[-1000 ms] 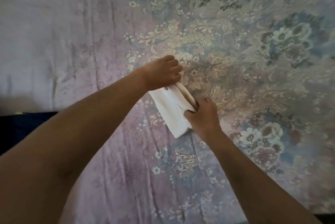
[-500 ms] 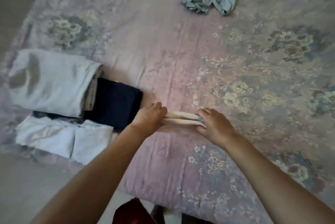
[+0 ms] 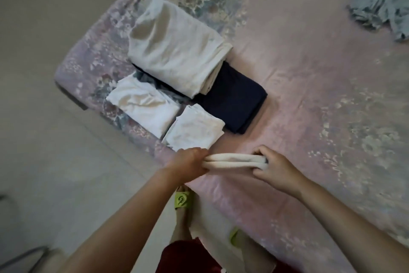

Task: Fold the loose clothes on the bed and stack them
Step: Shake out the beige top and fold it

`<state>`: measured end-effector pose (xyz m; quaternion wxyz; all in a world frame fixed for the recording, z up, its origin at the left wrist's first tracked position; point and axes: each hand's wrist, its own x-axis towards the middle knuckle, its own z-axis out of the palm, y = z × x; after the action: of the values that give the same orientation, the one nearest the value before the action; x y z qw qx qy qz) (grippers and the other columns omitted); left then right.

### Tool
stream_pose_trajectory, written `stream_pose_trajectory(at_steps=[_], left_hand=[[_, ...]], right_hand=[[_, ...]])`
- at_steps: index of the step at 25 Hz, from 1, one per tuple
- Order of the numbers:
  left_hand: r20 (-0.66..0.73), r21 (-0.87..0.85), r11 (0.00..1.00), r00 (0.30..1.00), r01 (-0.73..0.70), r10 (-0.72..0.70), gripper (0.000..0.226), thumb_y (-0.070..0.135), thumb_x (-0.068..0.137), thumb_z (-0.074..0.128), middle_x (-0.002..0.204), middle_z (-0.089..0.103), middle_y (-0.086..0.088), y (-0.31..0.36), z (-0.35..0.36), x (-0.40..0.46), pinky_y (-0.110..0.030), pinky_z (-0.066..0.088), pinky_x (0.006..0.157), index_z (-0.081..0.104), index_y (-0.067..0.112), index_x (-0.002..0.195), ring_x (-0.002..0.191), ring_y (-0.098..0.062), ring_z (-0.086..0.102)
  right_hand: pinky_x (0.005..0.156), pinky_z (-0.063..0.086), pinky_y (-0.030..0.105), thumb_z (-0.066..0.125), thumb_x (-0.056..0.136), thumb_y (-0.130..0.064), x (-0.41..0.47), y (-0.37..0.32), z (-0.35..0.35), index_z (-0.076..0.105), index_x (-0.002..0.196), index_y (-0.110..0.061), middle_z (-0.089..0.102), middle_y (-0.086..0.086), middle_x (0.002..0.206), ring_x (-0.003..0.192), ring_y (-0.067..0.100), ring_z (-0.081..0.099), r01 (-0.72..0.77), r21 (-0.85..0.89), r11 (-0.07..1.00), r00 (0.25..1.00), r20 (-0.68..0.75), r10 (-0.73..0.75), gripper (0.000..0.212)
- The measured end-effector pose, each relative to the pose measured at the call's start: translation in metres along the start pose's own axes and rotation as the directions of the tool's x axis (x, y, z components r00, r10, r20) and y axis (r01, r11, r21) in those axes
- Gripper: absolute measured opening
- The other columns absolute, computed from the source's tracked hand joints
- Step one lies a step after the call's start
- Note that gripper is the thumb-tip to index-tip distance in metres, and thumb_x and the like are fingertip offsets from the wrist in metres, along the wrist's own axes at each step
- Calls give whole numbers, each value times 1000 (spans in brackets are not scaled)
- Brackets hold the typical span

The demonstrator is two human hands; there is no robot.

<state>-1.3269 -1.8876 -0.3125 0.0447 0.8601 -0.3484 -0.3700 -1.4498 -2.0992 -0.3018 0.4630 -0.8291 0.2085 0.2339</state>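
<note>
A small folded white cloth [image 3: 234, 160] hangs level between my hands, just above the near edge of the bed [image 3: 309, 95]. My left hand [image 3: 189, 163] grips its left end and my right hand [image 3: 273, 165] grips its right end. Folded clothes lie beyond my left hand: a large white bundle [image 3: 174, 47] on top of a dark navy garment [image 3: 236, 100], and two small white folded pieces [image 3: 143, 104] [image 3: 195, 129] in front of them. A loose blue-grey garment [image 3: 380, 0] lies crumpled at the far right corner.
The bed carries a pink floral cover, and its left corner [image 3: 68, 93] ends over a pale tiled floor [image 3: 44, 162]. My feet in yellow-green sandals [image 3: 182, 199] stand beside the bed. A metal frame [image 3: 24, 255] shows at the lower left.
The view has swung left and the folded stack has come into sight. Both hands have carried the white cloth leftwards, now close to the small white pieces at the bed's edge.
</note>
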Motion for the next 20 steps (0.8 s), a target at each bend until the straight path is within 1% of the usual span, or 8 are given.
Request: stream_pose_trajectory(at_steps=[3, 7, 10, 12, 14, 16, 18, 20], left_hand=[[3, -323, 944, 998, 64, -67, 18, 25, 78, 67, 89, 61, 10, -59, -19, -18, -11, 36, 62, 60, 23, 95, 83, -10, 58], [19, -700, 704, 988, 123, -154, 27, 14, 75, 74, 92, 62, 13, -126, -50, -14, -2, 41, 61, 64, 29, 95, 80, 4, 56], [-6, -775, 616, 973, 140, -230, 32, 19, 77, 76, 103, 62, 8, -164, -59, 4, -5, 43, 66, 65, 27, 106, 91, -4, 55], [-62, -802, 584, 955, 126, -291, 35, 27, 76, 78, 102, 60, 13, -187, -73, 17, -11, 43, 69, 65, 27, 109, 91, -1, 55], [-118, -787, 609, 946, 96, -302, 33, 30, 75, 79, 98, 60, 17, -219, -94, 33, -6, 41, 65, 65, 26, 105, 86, 5, 53], [-158, -703, 707, 952, 79, -263, 29, 28, 75, 79, 96, 64, 10, -251, -110, 49, -3, 40, 64, 67, 20, 101, 83, 1, 55], [-193, -607, 793, 956, 60, -220, 28, 25, 76, 78, 95, 65, -1, -278, -122, 67, -17, 43, 71, 67, 14, 99, 85, -11, 57], [-233, -573, 819, 952, 30, -198, 27, 21, 77, 78, 92, 63, -6, -299, -131, 83, -27, 42, 73, 65, 10, 98, 85, -17, 55]], right_hand=[[60, 45, 18, 65, 75, -15, 26, -40, 13, 59, 87, -34, 63, -10, 86, 73, 4, 58, -69, 99, 993, 995, 80, 61, 23], [62, 46, 13, 65, 77, -12, 56, -79, 34, 63, 91, -24, 67, -6, 91, 70, -3, 59, -135, 167, 977, 988, 94, 121, 18], [59, 50, 18, 65, 81, -11, 80, -101, 51, 65, 92, -18, 69, -4, 85, 67, 1, 63, -230, 331, 915, 973, 71, 219, 13], [62, 53, 26, 63, 85, -12, 93, -116, 67, 65, 93, -16, 69, -4, 83, 68, 6, 66, -292, 460, 839, 956, 119, 267, 9], [63, 55, 29, 62, 87, -15, 116, -134, 91, 64, 96, -12, 68, 2, 87, 73, 12, 66, -330, 522, 787, 943, 146, 299, 10], [59, 54, 26, 60, 90, -17, 140, -154, 115, 62, 98, -10, 68, 4, 90, 75, 13, 66, -337, 534, 775, 941, 159, 300, 11], [59, 55, 25, 58, 93, -17, 166, -170, 137, 60, 101, -10, 67, 4, 94, 80, 14, 67, -320, 524, 790, 947, 153, 283, 11], [63, 55, 29, 57, 94, -19, 190, -180, 153, 60, 105, -8, 67, 6, 98, 86, 21, 66, -288, 456, 842, 957, 108, 269, 16]])
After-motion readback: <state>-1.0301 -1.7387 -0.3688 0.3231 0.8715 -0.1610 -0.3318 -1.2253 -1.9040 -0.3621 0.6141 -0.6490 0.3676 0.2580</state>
